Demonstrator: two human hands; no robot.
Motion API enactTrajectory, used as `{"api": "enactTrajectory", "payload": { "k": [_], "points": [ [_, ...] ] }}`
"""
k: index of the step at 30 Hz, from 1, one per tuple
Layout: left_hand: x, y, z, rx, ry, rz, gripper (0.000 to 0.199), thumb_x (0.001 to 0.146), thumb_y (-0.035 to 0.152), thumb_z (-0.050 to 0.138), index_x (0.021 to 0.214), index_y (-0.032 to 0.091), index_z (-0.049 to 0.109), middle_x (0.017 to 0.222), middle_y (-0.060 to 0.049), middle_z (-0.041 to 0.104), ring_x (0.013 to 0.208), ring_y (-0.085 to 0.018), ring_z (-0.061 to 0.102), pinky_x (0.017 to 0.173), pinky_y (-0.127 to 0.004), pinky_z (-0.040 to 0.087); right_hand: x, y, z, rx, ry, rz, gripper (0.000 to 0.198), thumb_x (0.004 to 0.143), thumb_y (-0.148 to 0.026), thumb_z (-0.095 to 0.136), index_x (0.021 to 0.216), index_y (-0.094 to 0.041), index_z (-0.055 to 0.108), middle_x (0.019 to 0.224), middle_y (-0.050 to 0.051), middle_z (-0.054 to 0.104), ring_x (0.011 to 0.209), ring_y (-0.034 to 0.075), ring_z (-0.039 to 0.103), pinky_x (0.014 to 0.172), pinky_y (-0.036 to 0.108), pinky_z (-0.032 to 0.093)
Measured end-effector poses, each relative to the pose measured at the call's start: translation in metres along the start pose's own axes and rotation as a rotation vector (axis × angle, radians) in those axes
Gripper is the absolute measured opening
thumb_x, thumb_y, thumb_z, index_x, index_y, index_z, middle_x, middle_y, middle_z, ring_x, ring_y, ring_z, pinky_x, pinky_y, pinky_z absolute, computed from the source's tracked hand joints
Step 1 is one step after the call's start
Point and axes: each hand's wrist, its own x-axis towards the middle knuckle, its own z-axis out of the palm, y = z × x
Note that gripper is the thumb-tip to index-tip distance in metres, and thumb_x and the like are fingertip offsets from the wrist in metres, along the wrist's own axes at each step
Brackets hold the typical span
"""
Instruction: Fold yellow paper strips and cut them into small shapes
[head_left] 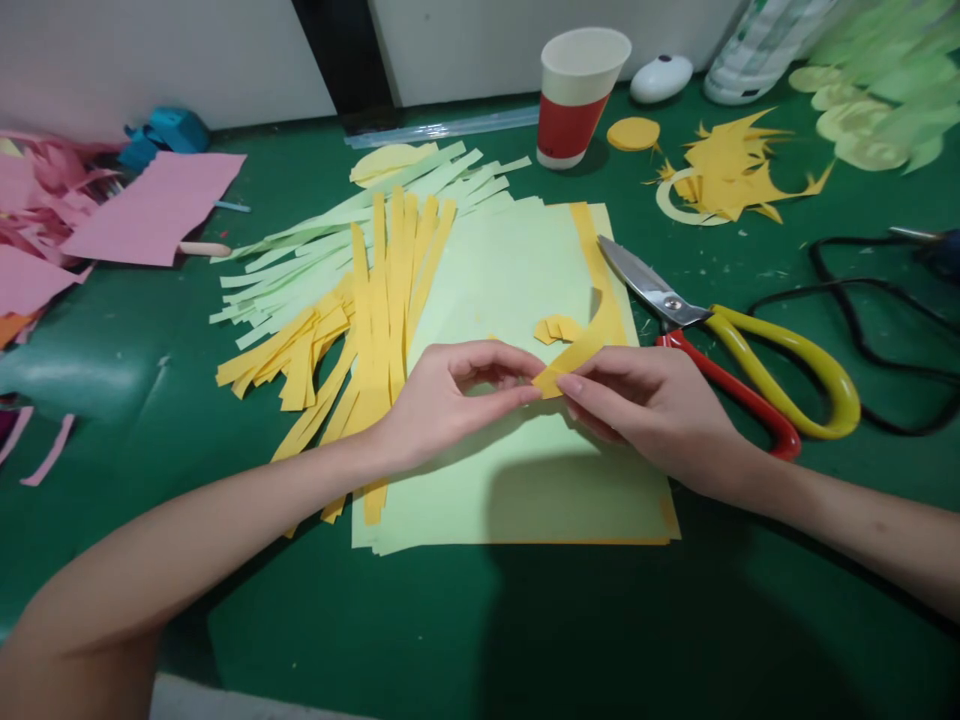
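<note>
Between my two hands is a yellow paper strip [600, 335], its near end folded over at the fingertips and its other end curving up and away. My left hand [457, 400] pinches the folded end from the left. My right hand [645, 410] grips the same strip with thumb and fingers. Beneath them lies a stack of pale green paper sheets [450, 510] with yellow edges showing. Small folded yellow paper pieces [559, 328] rest on the stack just beyond my fingers. Long yellow strips [386, 300] are spread by my left wrist.
Scissors [675, 305] with red and yellow handles lie right of the stack, near a black cord [847, 310]. Behind stand a paper cup [574, 100] and a white rounded object [661, 78]. Green strips [292, 265], pink paper [161, 205] and yellow scraps [724, 170] lie around the green table.
</note>
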Motion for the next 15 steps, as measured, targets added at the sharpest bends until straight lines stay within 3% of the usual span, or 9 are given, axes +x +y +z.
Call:
{"api": "enactTrajectory", "payload": {
  "k": [3,5,9,15],
  "points": [
    [0.0002,0.0002,-0.0001,-0.021,-0.035,0.051,0.014,0.079,0.019,0.058,0.093,0.016,0.060,0.084,-0.003,0.062,0.073,-0.010,0.057,0.067,-0.021,0.047,-0.0016,-0.0012,0.0003,0.029,0.029,0.004,0.025,0.076,-0.017,0.052,0.052,-0.019,0.051,0.038,-0.006,0.041,0.034,0.006,0.035,0.036,0.022,0.028],
    [-0.0003,0.0010,0.0008,0.023,-0.049,0.062,0.010,0.084,0.024,0.051,0.086,0.016,0.057,0.077,-0.002,0.058,0.068,-0.009,0.054,0.064,-0.021,0.045,-0.0032,-0.0014,0.0012,0.034,0.038,0.017,0.025,0.077,-0.018,0.051,0.052,-0.019,0.051,0.037,-0.006,0.040,0.034,0.006,0.035,0.036,0.021,0.029],
    [-0.0015,0.0012,0.0028,0.278,-0.100,0.146,0.022,0.086,0.027,0.048,0.067,0.015,0.050,0.064,0.001,0.050,0.059,-0.009,0.046,0.057,-0.022,0.038,-0.0060,-0.0008,0.0034,0.039,0.023,0.032,0.026,0.079,-0.020,0.052,0.053,-0.018,0.050,0.039,-0.006,0.041,0.034,0.005,0.034,0.036,0.021,0.028],
    [-0.0014,0.0003,0.0015,0.370,-0.171,0.272,0.024,0.089,0.020,0.042,0.066,0.016,0.048,0.065,0.001,0.048,0.062,-0.009,0.047,0.060,-0.020,0.038,-0.0072,0.0017,0.0028,0.117,-0.061,0.029,0.022,0.080,-0.022,0.053,0.058,-0.017,0.052,0.044,-0.006,0.043,0.038,0.004,0.035,0.036,0.019,0.027]
  ]
}}
